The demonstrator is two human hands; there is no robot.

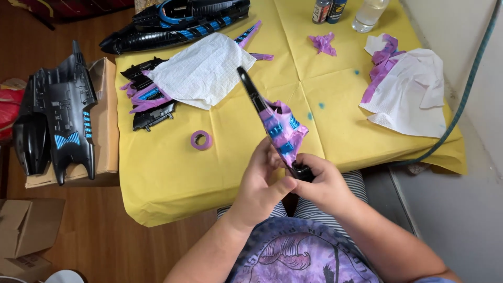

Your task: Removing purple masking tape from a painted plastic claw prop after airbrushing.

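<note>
While both hands (293,181) grip the taped part (280,131) — tape roll (201,140) nearby

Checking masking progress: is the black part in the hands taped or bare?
Partly taped: purple tape wraps the black part near both hands; its upper end is bare.

Soft, even daylight fills my view; the yellow table cover (209,173) is bright, without glare. Shadows under my hands are faint. My view is sharp at centre, while the edges bend slightly from the wide lens.
</note>
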